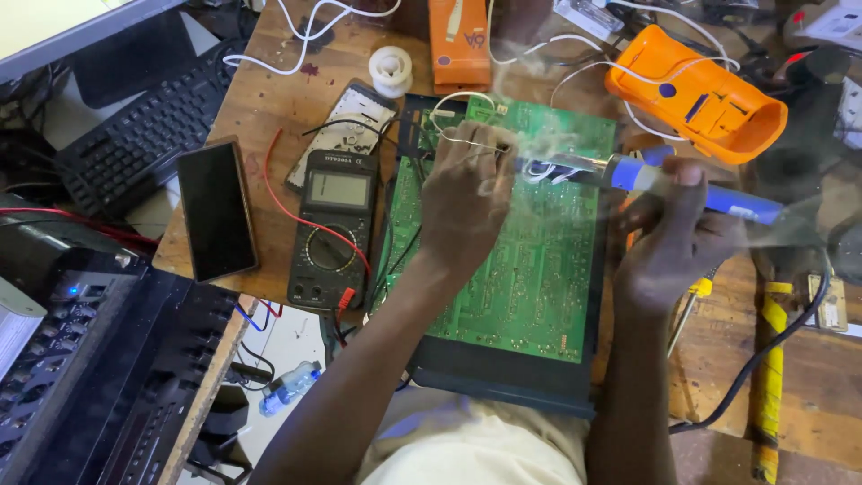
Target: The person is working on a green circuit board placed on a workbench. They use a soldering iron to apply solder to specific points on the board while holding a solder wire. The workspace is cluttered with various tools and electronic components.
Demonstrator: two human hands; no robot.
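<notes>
Right hand (669, 238) gripping soldering iron (691, 189)

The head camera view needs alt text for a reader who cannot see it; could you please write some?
A person's right hand holds a blue-handled soldering iron to a green circuit board, smoke rising at the tip, while the left hand holds thin wire there. A multimeter and a dark phone lie left on the wooden bench.

My worn wooden counter (269, 81) fills the scene in even light; the pale floor (296, 350) shows near left, beneath its edge.
</notes>
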